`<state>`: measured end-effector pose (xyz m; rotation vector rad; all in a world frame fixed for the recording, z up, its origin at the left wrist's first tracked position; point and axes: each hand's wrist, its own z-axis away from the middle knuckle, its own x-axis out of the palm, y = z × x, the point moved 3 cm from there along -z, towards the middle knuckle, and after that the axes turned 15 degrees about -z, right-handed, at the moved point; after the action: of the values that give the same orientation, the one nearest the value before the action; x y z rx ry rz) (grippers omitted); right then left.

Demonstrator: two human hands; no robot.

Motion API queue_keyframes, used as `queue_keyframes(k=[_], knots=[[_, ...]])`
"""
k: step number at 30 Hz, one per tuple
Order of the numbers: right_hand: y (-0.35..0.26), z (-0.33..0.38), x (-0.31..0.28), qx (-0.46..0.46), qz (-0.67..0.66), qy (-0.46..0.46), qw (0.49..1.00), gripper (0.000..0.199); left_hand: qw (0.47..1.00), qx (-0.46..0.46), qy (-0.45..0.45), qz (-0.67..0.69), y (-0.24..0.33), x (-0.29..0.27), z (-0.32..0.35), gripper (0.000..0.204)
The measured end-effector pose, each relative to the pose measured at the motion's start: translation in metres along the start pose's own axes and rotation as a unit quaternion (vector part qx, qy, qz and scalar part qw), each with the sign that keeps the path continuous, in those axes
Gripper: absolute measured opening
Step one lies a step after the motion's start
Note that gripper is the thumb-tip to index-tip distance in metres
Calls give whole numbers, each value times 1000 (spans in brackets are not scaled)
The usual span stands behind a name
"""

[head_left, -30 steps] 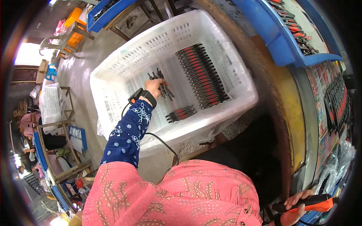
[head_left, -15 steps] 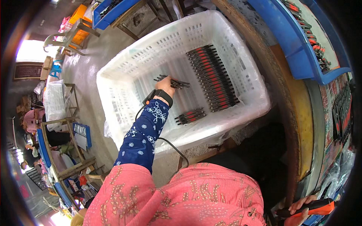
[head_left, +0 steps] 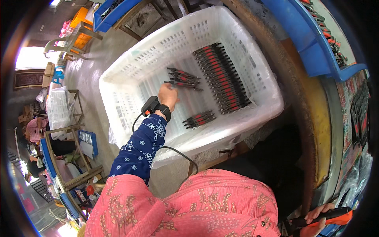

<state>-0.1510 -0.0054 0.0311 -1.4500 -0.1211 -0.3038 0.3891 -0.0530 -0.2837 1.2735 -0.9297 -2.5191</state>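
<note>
While the left hand (head_left: pixel 169 96) is down inside the white crate (head_left: pixel 158 48), its fingers curl against or just beside a loose bunch (head_left: pixel 184 78) of slim black-and-red pieces near the crate's middle; whether it grips them, I cannot tell from this angle. Along the crate's right side runs a long row (head_left: pixel 221 79) of similar pieces, with a short row (head_left: pixel 199 119) toward its near wall. Well right of the crate, the right hand (head_left: pixel 317 216) is closed around a black-and-orange tool (head_left: pixel 340 218).
</note>
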Motion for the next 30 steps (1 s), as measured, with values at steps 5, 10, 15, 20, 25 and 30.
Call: queue_keyframes(k=[5, 10, 15, 20, 25, 30], knots=[[-1, -1, 0, 7, 6, -4, 1000, 41, 886, 360, 138, -258, 9, -5, -3, 22], [0, 0, 0, 9, 2, 1, 1000, 42, 848, 422, 82, -311, 24, 7, 10, 27], [0, 0, -2, 10, 4, 7, 1000, 43, 818, 437, 83, -365, 36, 7, 18, 27], [0, 0, -4, 19, 1, -1, 1000, 43, 792, 471, 130, -366, 37, 5, 8, 28], [0, 0, -7, 19, 2, -1, 1000, 43, 793, 469, 115, -371, 36, 3, 4, 28], [0, 0, -12, 28, 0, -2, 1000, 42, 783, 455, 65, -418, 32, 0, -1, 21]])
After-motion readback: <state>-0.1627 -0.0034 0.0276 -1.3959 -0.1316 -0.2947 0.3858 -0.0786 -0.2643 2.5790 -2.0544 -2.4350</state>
